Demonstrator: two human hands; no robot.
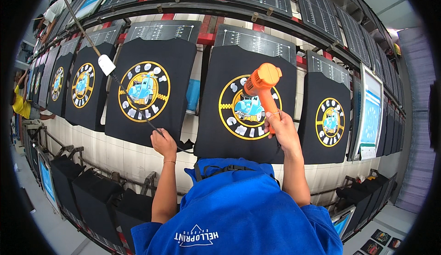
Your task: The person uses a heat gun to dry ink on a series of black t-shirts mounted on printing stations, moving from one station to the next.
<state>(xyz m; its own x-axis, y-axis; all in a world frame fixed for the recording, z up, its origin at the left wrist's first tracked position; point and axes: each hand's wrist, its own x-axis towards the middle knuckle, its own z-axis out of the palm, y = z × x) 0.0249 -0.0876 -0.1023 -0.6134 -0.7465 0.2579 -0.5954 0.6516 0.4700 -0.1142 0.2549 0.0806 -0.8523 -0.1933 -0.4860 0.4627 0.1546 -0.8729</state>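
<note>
Holding an orange heat gun (261, 87) by its handle, right hand (279, 130) had fingers wrapped tight, nozzle aimed at the scooter print on the black shirt (250, 108) stretched over its board. Left hand (163, 142) pinched the black cord (133, 103) at the next shirt's (149, 91) lower edge. Gun looked rigid, light enough for one hand, best gripped low on the handle, away from the hot nozzle. Shirts looked soft and limp.
</note>
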